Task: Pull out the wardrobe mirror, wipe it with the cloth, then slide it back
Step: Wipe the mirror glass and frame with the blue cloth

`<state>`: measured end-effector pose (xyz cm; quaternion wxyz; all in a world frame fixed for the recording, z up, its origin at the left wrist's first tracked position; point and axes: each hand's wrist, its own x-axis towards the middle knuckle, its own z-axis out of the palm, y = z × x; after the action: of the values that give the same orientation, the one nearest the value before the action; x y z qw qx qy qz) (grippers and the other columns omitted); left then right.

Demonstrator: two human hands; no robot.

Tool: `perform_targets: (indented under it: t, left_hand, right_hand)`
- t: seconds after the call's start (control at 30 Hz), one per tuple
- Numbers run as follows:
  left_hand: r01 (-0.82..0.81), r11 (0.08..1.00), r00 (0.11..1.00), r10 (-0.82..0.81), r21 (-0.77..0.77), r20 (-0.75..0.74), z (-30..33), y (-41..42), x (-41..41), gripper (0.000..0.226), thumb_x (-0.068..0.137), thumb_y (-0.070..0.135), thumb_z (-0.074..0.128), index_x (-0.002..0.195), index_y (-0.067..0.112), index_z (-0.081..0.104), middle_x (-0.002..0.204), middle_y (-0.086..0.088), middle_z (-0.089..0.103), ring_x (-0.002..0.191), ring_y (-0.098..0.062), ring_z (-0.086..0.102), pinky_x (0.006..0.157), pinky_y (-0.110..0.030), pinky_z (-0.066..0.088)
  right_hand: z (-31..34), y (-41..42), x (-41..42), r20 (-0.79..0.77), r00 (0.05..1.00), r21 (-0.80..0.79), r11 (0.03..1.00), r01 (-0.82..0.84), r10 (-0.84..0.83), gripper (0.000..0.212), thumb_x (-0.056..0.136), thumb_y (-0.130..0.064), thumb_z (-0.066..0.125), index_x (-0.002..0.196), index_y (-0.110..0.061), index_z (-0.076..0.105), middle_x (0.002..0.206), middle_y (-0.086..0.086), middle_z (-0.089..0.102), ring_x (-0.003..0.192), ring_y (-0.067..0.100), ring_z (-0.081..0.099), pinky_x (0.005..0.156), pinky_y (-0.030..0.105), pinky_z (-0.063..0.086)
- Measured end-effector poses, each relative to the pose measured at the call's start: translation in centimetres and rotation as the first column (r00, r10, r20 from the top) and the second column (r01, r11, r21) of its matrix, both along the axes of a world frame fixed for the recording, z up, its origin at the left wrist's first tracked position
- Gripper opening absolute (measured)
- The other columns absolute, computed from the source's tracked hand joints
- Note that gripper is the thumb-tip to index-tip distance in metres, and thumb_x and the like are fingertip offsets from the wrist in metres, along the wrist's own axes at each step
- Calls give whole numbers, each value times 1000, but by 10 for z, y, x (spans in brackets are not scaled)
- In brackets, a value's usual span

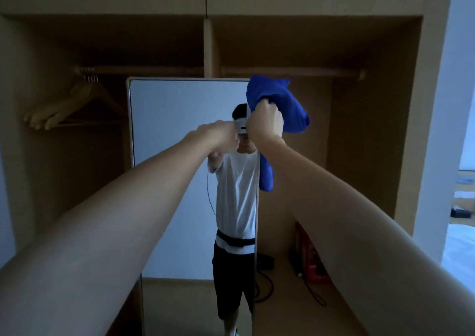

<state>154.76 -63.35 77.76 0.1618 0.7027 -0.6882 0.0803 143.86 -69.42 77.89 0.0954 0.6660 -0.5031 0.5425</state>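
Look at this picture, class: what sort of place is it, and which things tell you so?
Most likely a bedroom, in front of an open built-in wardrobe. Wooden hangers hang on a rail, and a tall mirror stands pulled out from it.

Dim wooden wardrobe (372, 130), hangers (74, 104) left, white wall (460, 53) right.

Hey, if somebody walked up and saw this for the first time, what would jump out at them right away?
Probably the bright blue cloth, bunched in the right hand at the top right corner of the tall mirror standing in the middle of the open wardrobe. Next, the left hand, held out in front of the glass at centre. Wooden hangers hang on the rail at upper left.
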Motion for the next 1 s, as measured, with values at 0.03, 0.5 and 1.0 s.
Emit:
perform_targets:
  t: [0.03,0.5,1.0]
  left_hand:
    - [3,999,1000,-3,-33,-3,3,-1,3,34,69,24,54,101,22,65,85,-4,72,74,-24,72,76,-37,58]
    - [0,970,1000,0,-243,3,36,-8,22,13,83,30,61,86,23,71,80,-3,71,73,-25,69,68,-33,53]
    - [6,957,1000,-6,-291,3,49,-24,30,12,91,29,62,89,19,69,83,-6,66,76,-26,65,56,-28,41]
  right_hand:
    - [-9,-2,4,-13,1000,-10,1000,26,-26,25,94,-4,49,118,-1,53,112,16,61,99,31,62,78,35,49]
    - [-29,-16,-8,-7,999,-3,999,-49,49,24,94,-5,48,113,0,61,104,16,65,96,32,63,76,31,46]
    - [-54,-35,0,186,969,30,985,-172,163,20,93,-3,47,112,-1,52,98,15,61,85,29,60,69,34,45]
